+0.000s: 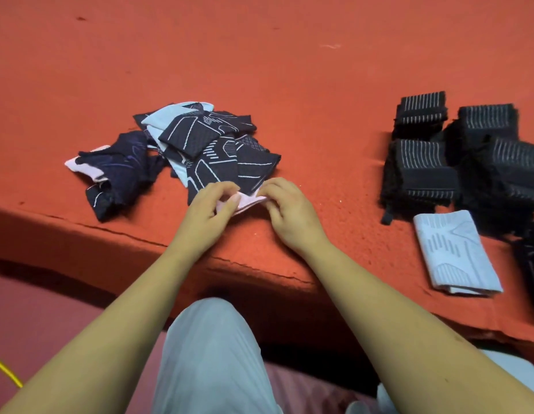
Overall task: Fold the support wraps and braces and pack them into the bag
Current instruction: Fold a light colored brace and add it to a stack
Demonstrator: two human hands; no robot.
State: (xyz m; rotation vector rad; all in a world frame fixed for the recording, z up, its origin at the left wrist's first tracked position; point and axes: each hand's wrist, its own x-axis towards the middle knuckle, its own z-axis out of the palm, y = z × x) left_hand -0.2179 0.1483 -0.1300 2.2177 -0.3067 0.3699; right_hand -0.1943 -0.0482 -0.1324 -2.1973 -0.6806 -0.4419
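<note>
The left hand [213,204] and right hand [285,210] meet close together near the front edge of the orange mat [289,85]; between them lies a pink wrap [251,201], and each hand pinches one end of it with curled fingers; the left fingers bend over its left end, the right fingertips hold its right end; the wrap lies low on the mat, its far edge under a dark patterned brace; just beyond both hands sits the pile [212,144] of loose black braces with white lines and some pale blue pieces, touching the pink wrap; further out to the left of the left hand lies a crumpled brace [116,171], dark with purple marks and a pink edge; well to the right of the right hand stands a black stack [456,156] of folded ribbed wraps; nearer than that stack lies a folded white wrap [456,252]; below the hands a knee [212,354] in pale trousers shows; a yellow cord [6,372] crosses the lower left corner.
</note>
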